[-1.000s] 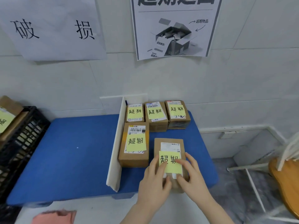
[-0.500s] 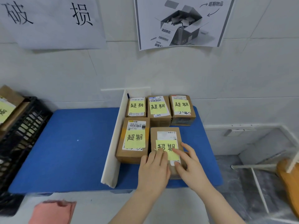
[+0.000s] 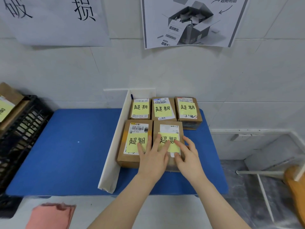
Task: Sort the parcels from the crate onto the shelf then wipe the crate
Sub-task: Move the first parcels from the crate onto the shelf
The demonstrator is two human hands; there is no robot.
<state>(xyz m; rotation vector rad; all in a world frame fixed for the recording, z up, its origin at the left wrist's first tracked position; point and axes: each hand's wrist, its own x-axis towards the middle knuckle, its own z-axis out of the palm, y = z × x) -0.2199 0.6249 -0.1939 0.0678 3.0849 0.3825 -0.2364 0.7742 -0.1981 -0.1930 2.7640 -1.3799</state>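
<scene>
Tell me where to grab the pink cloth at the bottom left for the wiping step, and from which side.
Pinch the pink cloth at its ragged upper right corner, coming down from above. It lies flat and limp on the pale surface, with no edge to slide under, and that corner seems nearest the left hand, which now rests on the front parcels.

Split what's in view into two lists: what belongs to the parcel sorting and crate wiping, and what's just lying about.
Job:
front parcel under both hands
four other parcels
shelf
divider
crate
pink cloth

Lying about:
wall signs
wooden chair
</scene>
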